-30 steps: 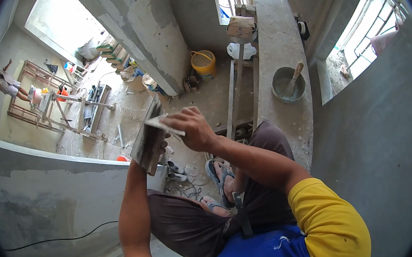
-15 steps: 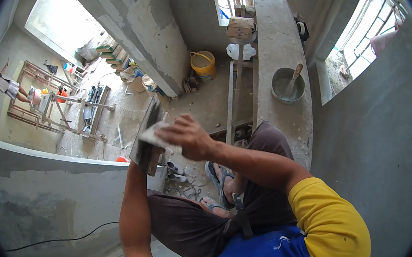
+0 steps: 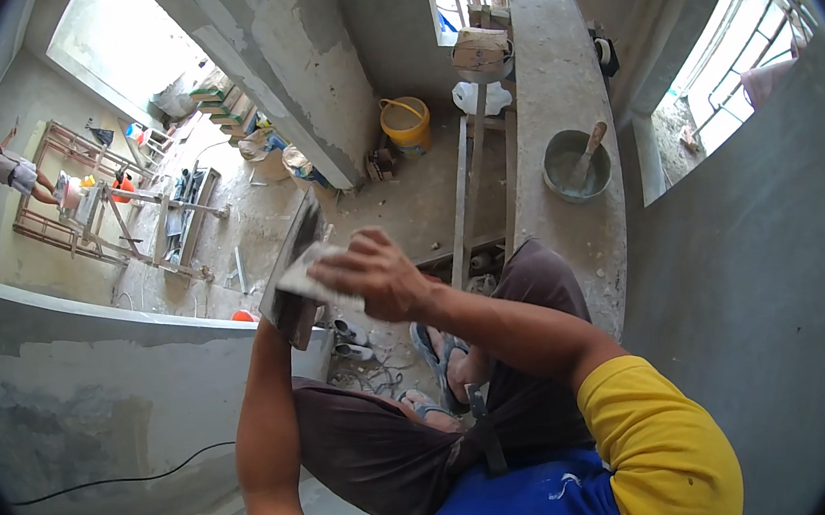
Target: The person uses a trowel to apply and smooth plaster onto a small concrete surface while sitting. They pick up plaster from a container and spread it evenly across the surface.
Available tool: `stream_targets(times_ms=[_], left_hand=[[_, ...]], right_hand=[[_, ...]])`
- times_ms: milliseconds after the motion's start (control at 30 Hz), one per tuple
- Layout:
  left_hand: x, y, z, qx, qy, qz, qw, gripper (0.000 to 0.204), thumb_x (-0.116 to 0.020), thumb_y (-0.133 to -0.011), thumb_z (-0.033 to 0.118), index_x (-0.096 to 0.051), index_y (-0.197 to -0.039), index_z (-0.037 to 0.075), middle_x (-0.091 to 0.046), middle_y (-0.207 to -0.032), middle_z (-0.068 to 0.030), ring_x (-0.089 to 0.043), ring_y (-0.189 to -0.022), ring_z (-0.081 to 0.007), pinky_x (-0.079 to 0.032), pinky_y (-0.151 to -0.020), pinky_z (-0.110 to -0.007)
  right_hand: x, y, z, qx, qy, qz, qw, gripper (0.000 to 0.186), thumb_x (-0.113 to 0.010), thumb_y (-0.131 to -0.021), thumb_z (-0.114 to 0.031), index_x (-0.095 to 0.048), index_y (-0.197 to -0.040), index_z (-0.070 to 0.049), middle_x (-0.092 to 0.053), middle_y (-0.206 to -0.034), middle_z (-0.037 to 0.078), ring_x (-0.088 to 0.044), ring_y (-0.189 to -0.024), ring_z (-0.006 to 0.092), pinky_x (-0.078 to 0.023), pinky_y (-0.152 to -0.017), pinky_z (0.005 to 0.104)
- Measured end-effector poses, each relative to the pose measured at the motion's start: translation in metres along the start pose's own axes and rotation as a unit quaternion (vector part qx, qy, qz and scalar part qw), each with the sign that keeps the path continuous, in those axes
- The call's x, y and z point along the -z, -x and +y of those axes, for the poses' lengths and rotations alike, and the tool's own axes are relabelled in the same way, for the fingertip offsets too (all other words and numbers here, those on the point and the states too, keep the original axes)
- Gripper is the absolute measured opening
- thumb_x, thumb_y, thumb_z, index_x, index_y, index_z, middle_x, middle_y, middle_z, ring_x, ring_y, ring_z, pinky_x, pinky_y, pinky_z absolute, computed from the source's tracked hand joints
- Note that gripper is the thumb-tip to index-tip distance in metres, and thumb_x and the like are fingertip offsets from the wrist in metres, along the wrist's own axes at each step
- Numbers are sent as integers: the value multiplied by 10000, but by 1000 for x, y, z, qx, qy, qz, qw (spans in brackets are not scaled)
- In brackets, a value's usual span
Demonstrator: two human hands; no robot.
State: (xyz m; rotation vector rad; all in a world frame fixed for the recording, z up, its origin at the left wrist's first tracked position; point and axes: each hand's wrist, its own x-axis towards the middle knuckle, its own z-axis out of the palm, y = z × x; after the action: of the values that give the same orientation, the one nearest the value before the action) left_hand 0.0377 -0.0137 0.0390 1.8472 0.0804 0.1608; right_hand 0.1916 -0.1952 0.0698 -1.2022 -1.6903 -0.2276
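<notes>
The board (image 3: 307, 230), a flat dark plate, is located in front of the person's body, left of centre, above the left knee. It is tilted, with its long axis running from upper right to lower left. The left hand (image 3: 321, 312) supports the board from beneath; this hand is mostly hidden, so the exact state of its grip cannot be told. The right hand (image 3: 380, 277) reaches across from the right. Its grip pinches the scraper (image 3: 302, 275), a pale flat blade, with the fingers laid along it. The scraper overlaps the face of the board; its outline is slightly blurred.

Below the hands, sandals (image 3: 426, 349) are worn on the feet. A pair of shoes (image 3: 354, 351) lies on the floor (image 3: 379, 223), near a tangle of cord.

To the right extends the surface (image 3: 558, 61), a long grey slab. It carries a round pot (image 3: 553, 183); a tool with a wooden handle (image 3: 598, 135) leans inside the pot. Left of the surface is a metal bar (image 3: 464, 197). A yellow bucket (image 3: 407, 139) stands farther back, by the wall.

At far left, beyond a low wall (image 3: 48, 331), a co-worker (image 3: 3, 168) stands near a frame (image 3: 52, 220).
</notes>
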Motion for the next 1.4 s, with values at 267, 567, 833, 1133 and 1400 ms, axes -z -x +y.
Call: stream_targets(times_ms=[267,567,833,1133,1400], left_hand=[[-17,-31,28,-140,-227,-73,961,314,-567,-940,213,-538,-1214,64,-626,-994,-50,-598,-773,-117,-506,-610,-242],[-14,-8,9,74,91,128,985,397,-554,-958,312,-527,-1253,48,-622,-961,-84,-610,-684,-147,-516,-557,-260],[-25,-3,23,269,318,222,881,402,-549,-963,311,-513,-1293,85,-618,-914,-79,-603,-659,-148,-499,-515,-258],[-10,10,10,217,381,160,885,450,-578,-945,332,-495,-1303,73,-623,-1062,-121,-631,-792,-192,-537,-627,-266],[-13,-15,29,-113,-143,-13,983,362,-555,-954,284,-542,-1233,54,-641,-995,-87,-605,-681,-135,-514,-558,-261]], right_hand=[[2,12,13,25,-7,10,1000,500,-611,-778,8,-626,-1251,-153,-662,-1132,50,-565,-914,215,-407,-882,399],[-2,6,18,-20,17,29,999,517,-648,-751,-4,-616,-1257,-104,-663,-1146,78,-559,-876,221,-394,-858,375],[3,7,35,-137,6,5,991,400,-660,-822,-86,-641,-1220,-123,-670,-1132,74,-574,-904,216,-391,-857,376],[1,5,29,-116,-4,15,993,488,-648,-757,13,-649,-1220,-142,-674,-1156,58,-574,-900,204,-364,-925,373],[4,0,3,24,0,0,1000,391,-580,-831,-13,-647,-1197,-133,-675,-1070,51,-570,-943,203,-393,-883,389]])
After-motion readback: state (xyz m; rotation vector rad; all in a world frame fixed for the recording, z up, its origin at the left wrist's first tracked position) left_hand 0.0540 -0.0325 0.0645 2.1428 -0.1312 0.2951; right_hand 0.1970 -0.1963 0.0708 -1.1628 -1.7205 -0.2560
